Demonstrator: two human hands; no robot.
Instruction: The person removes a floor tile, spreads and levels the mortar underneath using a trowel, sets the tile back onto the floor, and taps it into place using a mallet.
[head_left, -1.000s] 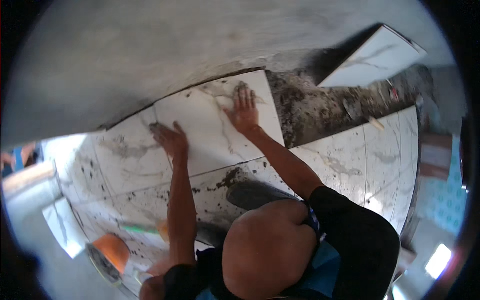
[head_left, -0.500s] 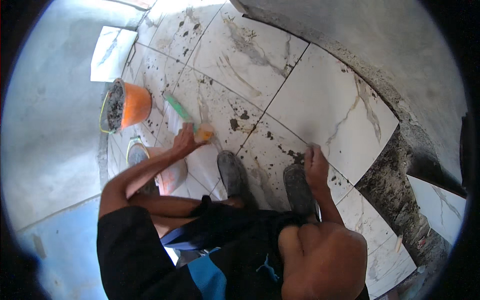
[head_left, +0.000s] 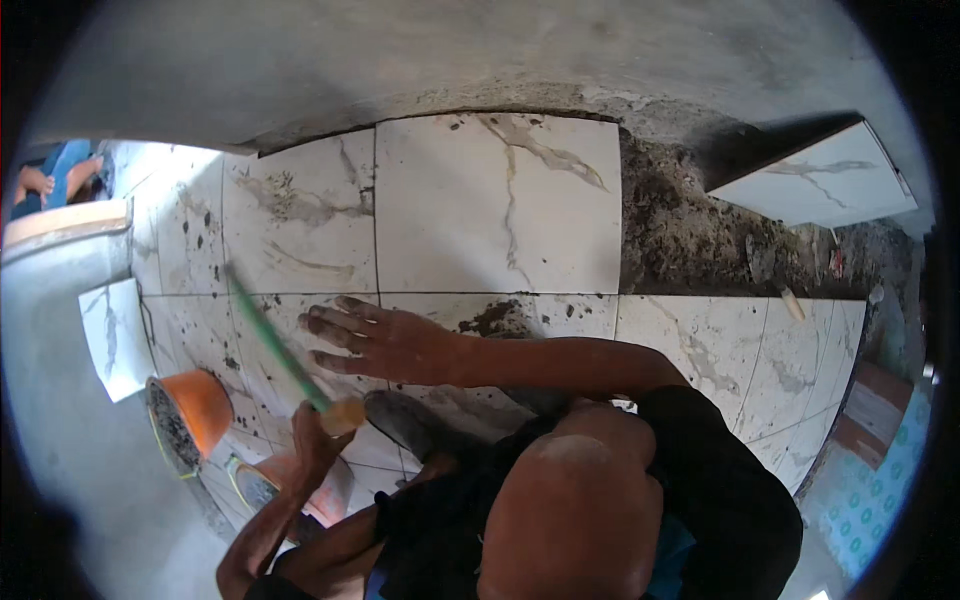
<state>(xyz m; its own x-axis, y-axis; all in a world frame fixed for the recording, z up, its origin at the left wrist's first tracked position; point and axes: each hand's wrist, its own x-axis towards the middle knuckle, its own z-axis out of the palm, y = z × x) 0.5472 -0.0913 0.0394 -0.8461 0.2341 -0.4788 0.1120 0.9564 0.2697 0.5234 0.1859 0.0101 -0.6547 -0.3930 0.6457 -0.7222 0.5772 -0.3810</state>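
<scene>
My left hand is closed around a mallet near its amber, blocky head, and the green handle points away toward the far left. Stretched across in front of me, my right hand has its fingers spread and holds nothing. It is over the marbled floor tiles, just right of the mallet's handle. Beyond it lies a large white tile along the wall, with grey and brown veins. Dark mortar crumbs are scattered near the tile's front joint.
An orange bucket of grey mortar tilts at left, with a second bucket nearer me. Rough bare ground lies right of the large tile, and a loose tile leans there. Another person's hand shows far left.
The view has turned to the right. My left hand has picked the mallet up off the floor. My right hand has swung left across my body and opened.
</scene>
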